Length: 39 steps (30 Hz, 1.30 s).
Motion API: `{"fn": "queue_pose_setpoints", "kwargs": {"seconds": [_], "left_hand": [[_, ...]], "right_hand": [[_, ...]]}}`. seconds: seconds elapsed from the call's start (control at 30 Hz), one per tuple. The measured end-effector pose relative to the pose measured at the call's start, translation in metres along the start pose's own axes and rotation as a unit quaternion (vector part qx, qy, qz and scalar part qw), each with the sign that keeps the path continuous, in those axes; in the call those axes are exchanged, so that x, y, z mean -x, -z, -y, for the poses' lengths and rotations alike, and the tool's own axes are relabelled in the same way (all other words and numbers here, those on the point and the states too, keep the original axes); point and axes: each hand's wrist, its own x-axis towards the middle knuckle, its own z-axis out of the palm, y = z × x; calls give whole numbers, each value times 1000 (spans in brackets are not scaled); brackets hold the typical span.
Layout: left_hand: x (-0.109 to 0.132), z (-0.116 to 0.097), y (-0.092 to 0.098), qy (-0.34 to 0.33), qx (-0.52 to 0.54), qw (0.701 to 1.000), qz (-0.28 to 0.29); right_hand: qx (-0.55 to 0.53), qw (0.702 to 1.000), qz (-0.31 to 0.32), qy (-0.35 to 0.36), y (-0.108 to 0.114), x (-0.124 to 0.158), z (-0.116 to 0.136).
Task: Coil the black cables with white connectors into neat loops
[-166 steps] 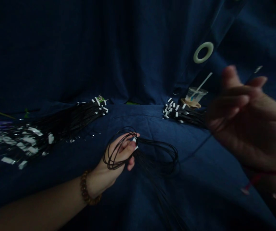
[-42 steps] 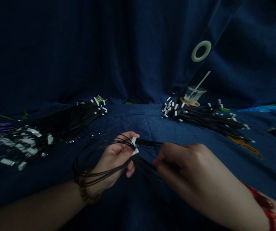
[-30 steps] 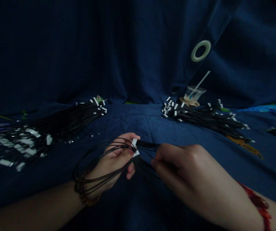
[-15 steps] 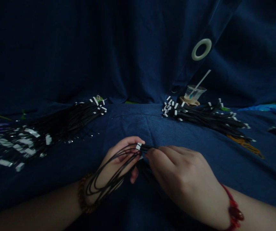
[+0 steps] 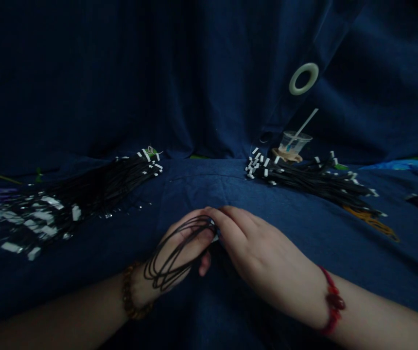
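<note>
Thin black cords [image 5: 174, 255] hang in loops over the palm and wrist side of my left hand [image 5: 183, 238], whose fingers are closed on them near the middle of the view. My right hand [image 5: 252, 243] meets it from the right, its fingers bent over the same cords. Between the two hands a bit of a white tag [image 5: 215, 237] shows; the rest of it is hidden by my right fingers. The far ends of the cords are dark and hard to make out below the hands.
On the left lies a long heap of black cords with white tags [image 5: 95, 184]. A second bundle [image 5: 311, 182] lies at the right, beside orange cord [image 5: 373, 223]. Behind it stands a clear plastic cup [image 5: 295, 142] with a white stick. A pale ring [image 5: 304, 78] hangs against the blue cloth [image 5: 209, 73].
My right hand has moved left and forward over the white tag, now mostly covering it. The cord loops over my left hand have drawn up shorter toward the fingers.
</note>
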Motion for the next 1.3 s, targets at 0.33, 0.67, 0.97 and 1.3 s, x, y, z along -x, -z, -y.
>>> {"fn": "queue_pose_setpoints", "kwargs": {"seconds": [0.33, 0.67, 0.97, 1.3], "left_hand": [[-6, -1, 7, 91, 67, 993, 40], [-6, 1, 7, 12, 29, 999, 14], [-7, 1, 9, 27, 3, 1000, 13], [-6, -1, 9, -8, -26, 999, 17]], "right_hand": [[-18, 994, 28, -107, -7, 0, -12], [-40, 994, 16, -98, -16, 4, -6], [-24, 995, 7, -93, -21, 6, -5], [14, 997, -13, -76, 5, 4, -1]]}}
